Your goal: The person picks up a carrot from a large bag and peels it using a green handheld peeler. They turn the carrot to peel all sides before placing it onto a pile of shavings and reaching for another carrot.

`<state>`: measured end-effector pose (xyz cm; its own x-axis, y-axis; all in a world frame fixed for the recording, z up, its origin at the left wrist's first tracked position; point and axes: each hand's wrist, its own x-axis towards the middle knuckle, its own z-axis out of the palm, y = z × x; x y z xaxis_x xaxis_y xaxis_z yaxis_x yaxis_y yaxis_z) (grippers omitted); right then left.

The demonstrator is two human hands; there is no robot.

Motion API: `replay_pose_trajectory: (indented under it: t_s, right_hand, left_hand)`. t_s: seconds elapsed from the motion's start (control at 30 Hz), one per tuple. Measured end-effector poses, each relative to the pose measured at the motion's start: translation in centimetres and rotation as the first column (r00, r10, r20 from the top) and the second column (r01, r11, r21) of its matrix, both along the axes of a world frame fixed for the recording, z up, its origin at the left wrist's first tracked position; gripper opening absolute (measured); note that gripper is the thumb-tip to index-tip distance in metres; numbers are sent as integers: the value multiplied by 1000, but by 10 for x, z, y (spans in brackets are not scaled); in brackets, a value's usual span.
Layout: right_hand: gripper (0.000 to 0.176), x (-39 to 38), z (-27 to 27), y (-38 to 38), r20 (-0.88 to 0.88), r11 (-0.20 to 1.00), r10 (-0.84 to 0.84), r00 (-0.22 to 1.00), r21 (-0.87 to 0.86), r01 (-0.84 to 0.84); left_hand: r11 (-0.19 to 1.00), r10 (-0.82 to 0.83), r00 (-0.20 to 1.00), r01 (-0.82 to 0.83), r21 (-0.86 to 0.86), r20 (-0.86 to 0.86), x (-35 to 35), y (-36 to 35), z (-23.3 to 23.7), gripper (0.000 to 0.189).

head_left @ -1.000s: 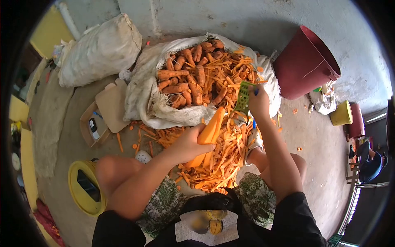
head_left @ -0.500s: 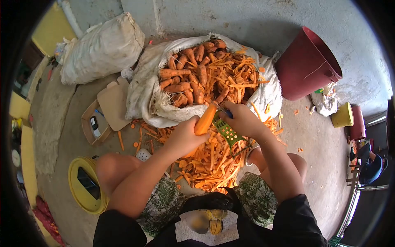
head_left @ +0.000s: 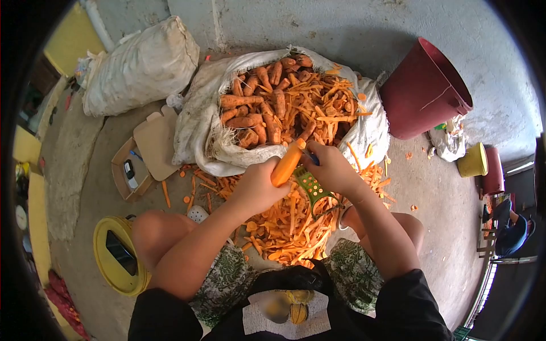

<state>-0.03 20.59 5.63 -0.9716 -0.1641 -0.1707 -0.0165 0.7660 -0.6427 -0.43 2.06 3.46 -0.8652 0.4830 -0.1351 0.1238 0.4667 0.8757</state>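
My left hand (head_left: 263, 183) is wrapped round a peeled orange carrot (head_left: 285, 165), which tilts up and to the right. Beside the carrot's upper end, my right hand (head_left: 331, 166) grips a tool with a dark handle; its blade is hidden. A green perforated piece (head_left: 311, 184) hangs below that hand. Under both hands lies a heap of orange peelings (head_left: 284, 236). Beyond them an open white sack (head_left: 199, 122) holds unpeeled carrots (head_left: 242, 121) on its left and more peelings on its right.
A full white sack (head_left: 142, 65) leans at the back left, near an open cardboard box (head_left: 154, 149). A phone lies on a yellow bucket (head_left: 102, 267) at left. At right are a large red bin (head_left: 415, 94), a yellow pail (head_left: 473, 160) and a distant seated person (head_left: 512, 233).
The carrot and my left hand have shifted slightly. My right hand has moved a little down and to the right along the carrot, and the green piece has swung slightly.
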Motion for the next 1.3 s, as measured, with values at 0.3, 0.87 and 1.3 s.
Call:
replay_pose_trajectory:
  t_s: [0.3, 0.87, 1.3]
  right_hand:
    - [32, -14, -81, 30, 171, 989, -45, 984, 147, 20]
    - [27, -4, -69, -23, 527, 909, -66, 847, -318, 269]
    - [32, 1, -58, -22, 608, 570, -6, 794, -650, 502]
  left_hand:
    - [876, -410, 904, 427, 223, -123, 26, 2, 19, 28]
    - [433, -280, 616, -603, 670, 736, -2, -2, -7, 33]
    - [825, -95, 947, -97, 556, 306, -19, -28, 17, 36]
